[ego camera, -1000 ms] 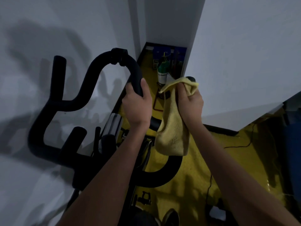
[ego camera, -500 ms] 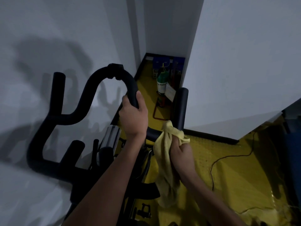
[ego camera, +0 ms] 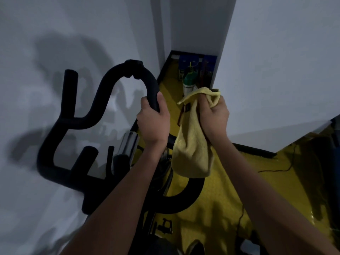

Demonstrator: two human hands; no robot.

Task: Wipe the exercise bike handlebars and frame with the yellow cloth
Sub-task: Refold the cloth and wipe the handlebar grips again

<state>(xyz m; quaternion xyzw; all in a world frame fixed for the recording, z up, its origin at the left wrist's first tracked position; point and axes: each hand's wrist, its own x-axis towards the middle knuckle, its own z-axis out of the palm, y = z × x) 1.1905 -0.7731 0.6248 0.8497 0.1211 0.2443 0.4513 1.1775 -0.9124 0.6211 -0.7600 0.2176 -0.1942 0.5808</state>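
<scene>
Right hand (ego camera: 214,116) grips yellow cloth (ego camera: 193,150) around the right handlebar tip, cloth hanging below; left hand (ego camera: 153,122) clasps the handlebars (ego camera: 110,80) loop

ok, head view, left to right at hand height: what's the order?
Handlebar's outer left prong → left hand gripping the handlebar loop → yellow cloth → right hand gripping the cloth → white wall.

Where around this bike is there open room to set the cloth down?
Free: the yellow floor right of the black handlebars, between the white wall's dark skirting and the thin black cable. Crowded: the far corner with the green-topped bottle and blue boxes.
</scene>
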